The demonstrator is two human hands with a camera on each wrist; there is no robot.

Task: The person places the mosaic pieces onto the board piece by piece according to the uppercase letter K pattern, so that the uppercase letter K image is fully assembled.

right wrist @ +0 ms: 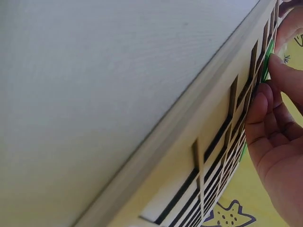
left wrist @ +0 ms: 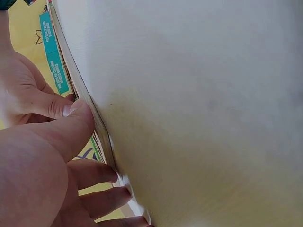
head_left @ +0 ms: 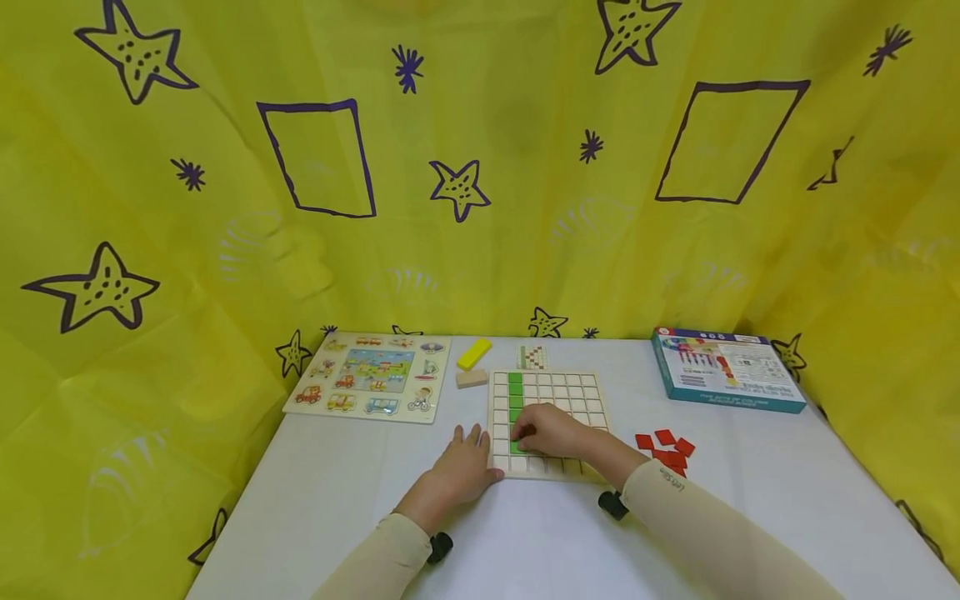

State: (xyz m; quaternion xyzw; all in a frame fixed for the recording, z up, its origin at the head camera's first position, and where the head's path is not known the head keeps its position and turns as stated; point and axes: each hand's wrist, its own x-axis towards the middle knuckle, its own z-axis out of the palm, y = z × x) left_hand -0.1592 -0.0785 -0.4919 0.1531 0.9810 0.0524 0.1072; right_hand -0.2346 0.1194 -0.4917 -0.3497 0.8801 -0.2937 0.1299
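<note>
A wooden grid board (head_left: 558,380) lies flat on the table, with green square tiles (head_left: 515,390) in one column near its left side. The fingers of my right hand (head_left: 553,430) are curled over the lower part of that column. There its thumb and fingers pinch a green tile (right wrist: 268,62) at the board's surface; the index fingertip is partly hidden in the right wrist view. My left hand (head_left: 461,468) rests by the board's lower left corner, fingers extended. Its thumb touches the board's edge in the left wrist view. Loose red tiles (head_left: 665,437) lie right of the board.
A vehicle picture puzzle (head_left: 427,346) lies at the back left. Between it and the board are a yellow block (head_left: 474,353) and a plain wooden block (head_left: 472,379). A small pattern card (head_left: 533,357) is behind the board. At the back right lies a flat box (head_left: 731,371).
</note>
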